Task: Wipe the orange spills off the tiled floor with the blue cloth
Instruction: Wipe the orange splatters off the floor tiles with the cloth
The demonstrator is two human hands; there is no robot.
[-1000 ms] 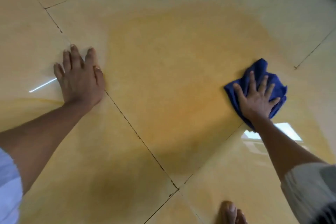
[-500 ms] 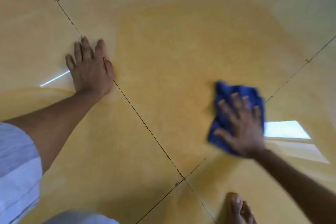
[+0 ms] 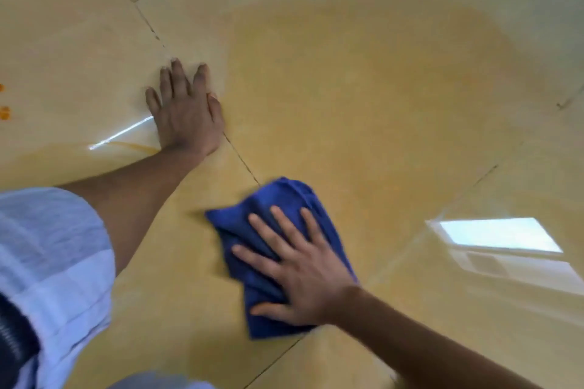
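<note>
Crumpled blue cloth [image 3: 278,227] under flat right hand [image 3: 303,275], glossy tiled floor [image 3: 379,110]

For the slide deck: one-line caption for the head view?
Right hand presses blue cloth on orange-stained tiled floor; left hand braces flat.

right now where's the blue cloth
In the head view the blue cloth lies low and centre on the tiled floor, pressed flat under the right hand, just right of the grout line running down from the left hand.
</note>
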